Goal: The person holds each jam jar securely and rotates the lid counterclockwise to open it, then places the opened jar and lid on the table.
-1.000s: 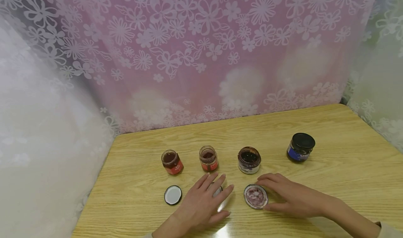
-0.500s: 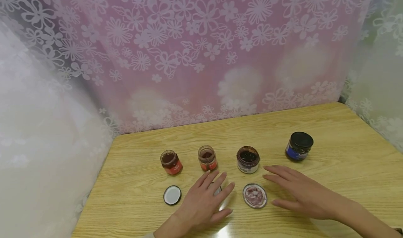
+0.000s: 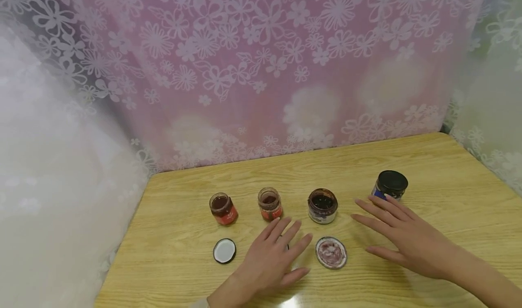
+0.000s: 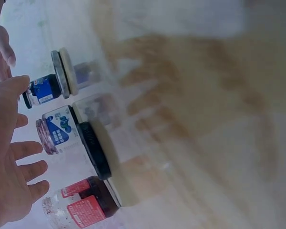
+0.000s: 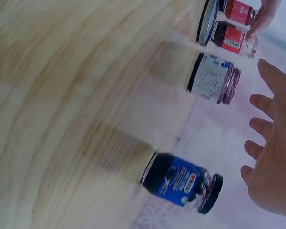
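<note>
In the head view my left hand (image 3: pixel 269 258), fingers spread, holds nothing and covers most of one jar lid (image 3: pixel 286 245). Behind its fingertips is an open red-labelled jar (image 3: pixel 271 214). My right hand (image 3: pixel 416 240) also has its fingers extended and holds nothing. Its fingertips overlap the lower part of a blue-labelled jar (image 3: pixel 391 185), which wears a black lid. Left of that hand lies an upturned lid (image 3: pixel 331 252) smeared purple inside. An open jar of dark jam (image 3: pixel 322 214) stands behind this lid. In the right wrist view the blue-labelled jar (image 5: pixel 181 181) stands beyond my fingers.
Another open red-labelled jar (image 3: pixel 224 213) stands at the left of the row. In front of it lies a white-lined lid (image 3: pixel 224 251). The wooden table (image 3: pixel 183 190) ends at a pink flowered curtain (image 3: pixel 261 72).
My right hand has left the purple-smeared lid and moved right and forward, its fingers now reaching the blue-labelled jar's front in the head view. My left hand has shifted slightly right.
</note>
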The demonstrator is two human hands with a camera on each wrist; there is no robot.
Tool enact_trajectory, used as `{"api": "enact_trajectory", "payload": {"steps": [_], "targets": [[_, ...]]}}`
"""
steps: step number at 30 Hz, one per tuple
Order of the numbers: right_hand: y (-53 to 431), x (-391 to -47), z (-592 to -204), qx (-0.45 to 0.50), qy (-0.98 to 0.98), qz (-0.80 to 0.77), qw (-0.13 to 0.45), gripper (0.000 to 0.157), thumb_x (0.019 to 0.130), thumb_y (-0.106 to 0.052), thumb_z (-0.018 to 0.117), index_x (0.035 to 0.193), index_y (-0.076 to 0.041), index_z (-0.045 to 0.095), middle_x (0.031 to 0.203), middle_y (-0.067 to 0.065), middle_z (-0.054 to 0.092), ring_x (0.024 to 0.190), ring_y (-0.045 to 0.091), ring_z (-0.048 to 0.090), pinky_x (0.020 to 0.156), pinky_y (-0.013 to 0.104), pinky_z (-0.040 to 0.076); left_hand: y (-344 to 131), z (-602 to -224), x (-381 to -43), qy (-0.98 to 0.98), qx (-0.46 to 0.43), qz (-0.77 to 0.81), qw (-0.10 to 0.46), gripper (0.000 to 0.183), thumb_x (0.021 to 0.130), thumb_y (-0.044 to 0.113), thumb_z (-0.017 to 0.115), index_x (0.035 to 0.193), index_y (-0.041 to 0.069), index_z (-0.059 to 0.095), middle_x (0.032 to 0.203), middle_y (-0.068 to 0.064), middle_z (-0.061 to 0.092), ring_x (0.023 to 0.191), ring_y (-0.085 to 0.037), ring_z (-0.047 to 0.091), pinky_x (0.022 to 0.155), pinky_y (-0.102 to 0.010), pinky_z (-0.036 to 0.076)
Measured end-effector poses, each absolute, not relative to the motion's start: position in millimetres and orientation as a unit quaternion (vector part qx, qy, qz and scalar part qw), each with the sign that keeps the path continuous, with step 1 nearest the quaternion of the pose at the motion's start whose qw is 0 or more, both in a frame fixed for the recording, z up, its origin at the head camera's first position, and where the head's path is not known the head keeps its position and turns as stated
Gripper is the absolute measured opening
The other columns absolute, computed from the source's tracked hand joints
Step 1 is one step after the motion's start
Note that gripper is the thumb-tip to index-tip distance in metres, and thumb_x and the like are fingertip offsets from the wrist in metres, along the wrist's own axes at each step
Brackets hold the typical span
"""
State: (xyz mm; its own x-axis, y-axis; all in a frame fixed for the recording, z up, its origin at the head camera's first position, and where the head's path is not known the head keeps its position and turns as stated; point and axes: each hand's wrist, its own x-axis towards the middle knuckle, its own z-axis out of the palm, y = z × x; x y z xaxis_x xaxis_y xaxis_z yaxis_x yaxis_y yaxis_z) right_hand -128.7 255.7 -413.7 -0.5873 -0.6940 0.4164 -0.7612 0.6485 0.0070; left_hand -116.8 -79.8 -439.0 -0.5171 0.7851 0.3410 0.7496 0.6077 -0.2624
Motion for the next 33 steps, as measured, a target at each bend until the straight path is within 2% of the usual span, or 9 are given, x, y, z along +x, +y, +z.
{"api": "enact_trajectory", "payload": {"steps": [10,16,22,28,33], "targets": [[278.9,-131.0,-402.0,0.348,-0.916,0.071,0.187,0.073,0.085,-0.047,0.067,0.147,-0.024,0.039,0.155,0.002,0.026,0.142,0.027,0.017,0.114,0.036,0.002,-66.3,-426.5,-122.9,-0.862,-0.447,0.051,0.235,0.063,0.091,0.062,0.044,0.141,0.024,0.049,0.142,-0.009,0.045,0.133,-0.03,0.036,0.11,-0.043,0.024],[292.8,-134.5,-398.2,0.325,-0.925,0.066,0.186,0.075,0.084,-0.045,0.068,0.148,-0.021,0.038,0.155,0.008,0.024,0.143,0.027,0.015,0.114,0.038,0.002,-56.8,-423.3,-124.5,-0.859,-0.446,0.066,0.244,0.063,0.09,0.063,0.044,0.14,0.025,0.049,0.142,-0.008,0.045,0.132,-0.029,0.037,0.108,-0.042,0.029],[307.6,-141.3,-399.6,0.316,-0.928,0.061,0.188,0.077,0.085,-0.046,0.068,0.149,-0.021,0.034,0.154,0.01,0.025,0.142,0.028,0.017,0.114,0.04,0.003,-49.4,-420.2,-126.9,-0.858,-0.447,0.06,0.247,0.064,0.091,0.064,0.043,0.141,0.025,0.048,0.145,-0.009,0.043,0.134,-0.029,0.036,0.109,-0.042,0.028],[321.6,-147.3,-398.8,0.313,-0.927,0.066,0.193,0.076,0.086,-0.046,0.066,0.15,-0.019,0.033,0.154,0.012,0.024,0.139,0.033,0.021,0.114,0.044,0.006,-41.5,-416.6,-129.7,-0.862,-0.445,0.05,0.238,0.065,0.09,0.065,0.042,0.142,0.026,0.047,0.146,-0.009,0.041,0.136,-0.029,0.032,0.11,-0.042,0.026],[333.6,-148.8,-400.5,0.286,-0.94,0.07,0.172,0.08,0.086,-0.042,0.068,0.151,-0.019,0.029,0.157,0.009,0.018,0.141,0.033,0.016,0.114,0.045,0.003,-33.9,-416.4,-131.6,-0.873,-0.434,0.034,0.221,0.067,0.089,0.067,0.041,0.142,0.026,0.047,0.147,-0.009,0.04,0.138,-0.029,0.029,0.111,-0.043,0.023]]}}
